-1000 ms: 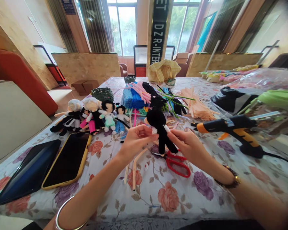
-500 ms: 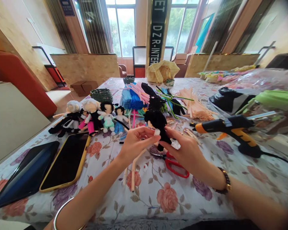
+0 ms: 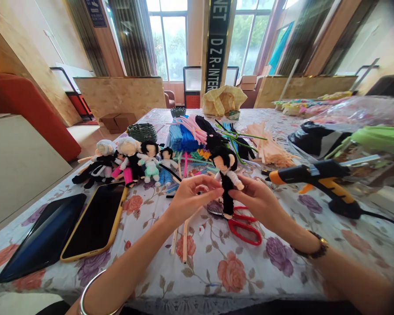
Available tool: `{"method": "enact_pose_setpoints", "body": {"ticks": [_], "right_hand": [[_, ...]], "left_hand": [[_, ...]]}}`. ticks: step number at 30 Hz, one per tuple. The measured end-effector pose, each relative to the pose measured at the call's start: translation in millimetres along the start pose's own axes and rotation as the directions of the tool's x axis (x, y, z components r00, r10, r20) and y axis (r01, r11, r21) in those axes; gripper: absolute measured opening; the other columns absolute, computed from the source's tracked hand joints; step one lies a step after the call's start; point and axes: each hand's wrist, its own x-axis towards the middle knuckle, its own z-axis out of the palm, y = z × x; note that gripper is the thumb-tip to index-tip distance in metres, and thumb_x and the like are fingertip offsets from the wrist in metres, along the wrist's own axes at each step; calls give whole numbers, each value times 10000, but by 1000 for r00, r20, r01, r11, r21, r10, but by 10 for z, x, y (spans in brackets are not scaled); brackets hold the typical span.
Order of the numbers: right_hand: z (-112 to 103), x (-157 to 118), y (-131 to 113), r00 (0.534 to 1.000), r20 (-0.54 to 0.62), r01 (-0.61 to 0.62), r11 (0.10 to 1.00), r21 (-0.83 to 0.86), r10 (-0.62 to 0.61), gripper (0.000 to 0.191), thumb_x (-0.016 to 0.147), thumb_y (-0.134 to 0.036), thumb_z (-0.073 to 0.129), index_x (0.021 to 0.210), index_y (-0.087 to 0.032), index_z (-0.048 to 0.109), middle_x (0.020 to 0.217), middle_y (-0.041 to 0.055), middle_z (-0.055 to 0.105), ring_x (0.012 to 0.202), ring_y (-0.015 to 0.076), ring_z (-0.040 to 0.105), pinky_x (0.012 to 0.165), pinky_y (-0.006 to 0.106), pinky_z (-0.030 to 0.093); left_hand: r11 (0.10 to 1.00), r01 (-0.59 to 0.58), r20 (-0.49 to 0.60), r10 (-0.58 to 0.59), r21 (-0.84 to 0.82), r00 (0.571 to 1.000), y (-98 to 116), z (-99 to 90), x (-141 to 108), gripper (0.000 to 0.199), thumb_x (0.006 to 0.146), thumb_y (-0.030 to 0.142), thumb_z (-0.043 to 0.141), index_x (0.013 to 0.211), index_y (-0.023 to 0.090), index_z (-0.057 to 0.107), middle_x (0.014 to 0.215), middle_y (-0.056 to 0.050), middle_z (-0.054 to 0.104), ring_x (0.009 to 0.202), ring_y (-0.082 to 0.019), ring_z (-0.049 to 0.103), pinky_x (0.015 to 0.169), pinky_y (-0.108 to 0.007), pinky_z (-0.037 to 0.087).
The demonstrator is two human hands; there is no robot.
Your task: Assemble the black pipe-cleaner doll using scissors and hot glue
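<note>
A small doll (image 3: 228, 190) with black hair, white sleeves and a black body is held upright between my two hands, its front toward me. My left hand (image 3: 193, 197) grips its left side with thumb and fingers. On the other side, my right hand (image 3: 261, 199) holds the doll near its arm. Red-handled scissors (image 3: 244, 232) lie on the flowered cloth just beneath the doll. Beige sticks (image 3: 185, 243) rest on the cloth below my left hand.
Several finished dolls (image 3: 128, 159) sit at the left, behind a yellow-cased phone (image 3: 93, 221) and a dark tablet (image 3: 42, 236). Bundles of fuzzy stems (image 3: 187, 133) lie at the back. A glue gun (image 3: 315, 173) with a cord is at the right, near plastic bags (image 3: 364, 111).
The doll has turned from its side and back to show its face and front, and its legs now hang lower. The camera view has shifted slightly.
</note>
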Motion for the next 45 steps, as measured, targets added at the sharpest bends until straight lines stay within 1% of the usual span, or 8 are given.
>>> {"method": "enact_pose_setpoints", "body": {"ticks": [5, 8, 14, 19, 26, 32, 37, 45], "right_hand": [[-1, 8, 2, 983, 71, -183, 954, 237, 171, 196, 758, -272, 600, 918, -169, 648, 789, 14, 678, 687, 139, 626, 660, 265, 518], [0, -5, 6, 971, 123, -233, 927, 293, 205, 220, 745, -292, 630, 934, -179, 651, 802, 19, 680, 687, 136, 625, 646, 252, 518], [-7, -28, 15, 947, 291, -204, 956, 211, 138, 240, 784, -318, 611, 992, -201, 635, 794, 9, 665, 722, 148, 628, 678, 271, 523], [-65, -23, -41, 958, 285, 57, 995, -81, -32, 282, 831, -300, 563, 1096, -214, 606, 899, 9, 647, 776, 141, 599, 671, 234, 483], [-276, -16, -180, 924, 353, 286, 875, -391, -144, 324, 798, -212, 569, 1108, -229, 660, 889, -11, 699, 797, 180, 627, 718, 258, 481], [-396, 8, -202, 939, 211, 327, 893, -309, -271, 208, 802, -158, 557, 838, -255, 738, 849, 13, 718, 815, 182, 650, 741, 285, 505], [-346, -7, -275, 939, 26, 345, 930, -129, -344, 180, 841, -220, 580, 938, -307, 704, 901, 7, 663, 807, 129, 613, 693, 239, 508], [-256, -93, -323, 894, 114, 444, 891, -96, -434, 166, 842, -233, 589, 927, -307, 711, 1010, 28, 546, 997, 147, 524, 854, 263, 467]], "left_hand": [[1000, -24, -226, 20, -15, 974, -10, -28, 29, 252, 632, 316, 760, 667, 154, 570, 678, 33, 544, 618, -68, 487, 582, -189, 377], [999, 14, -246, -21, -31, 969, -37, -41, 40, 275, 615, 314, 771, 782, 164, 612, 798, 15, 606, 699, -81, 526, 642, -191, 399], [988, 127, -60, -133, -88, 989, -68, -39, 29, 301, 581, 310, 791, 809, 146, 685, 744, 4, 645, 599, -83, 539, 591, -207, 417], [973, 104, -14, -109, -204, 994, -39, -22, 28, 304, 545, 285, 816, 790, 141, 709, 743, -9, 677, 628, -104, 577, 608, -213, 453], [974, 65, 7, -65, -216, 998, -3, 7, 11, 241, 542, 212, 814, 758, 145, 729, 749, -13, 691, 699, -120, 593, 710, -233, 475], [983, 69, 84, -56, -172, 995, -13, -24, -7, 198, 541, 216, 806, 711, 155, 724, 691, 5, 664, 643, -102, 569, 648, -214, 456], [991, 35, 271, 2, -133, 963, 18, -45, -25, 146, 568, 227, 779, 621, 133, 683, 629, 7, 626, 607, -101, 545, 629, -213, 434], [999, -16, 454, 32, -40, 890, 1, -95, -42, 137, 588, 178, 750, 704, 138, 688, 715, 3, 620, 707, -120, 552, 710, -207, 424]]}}
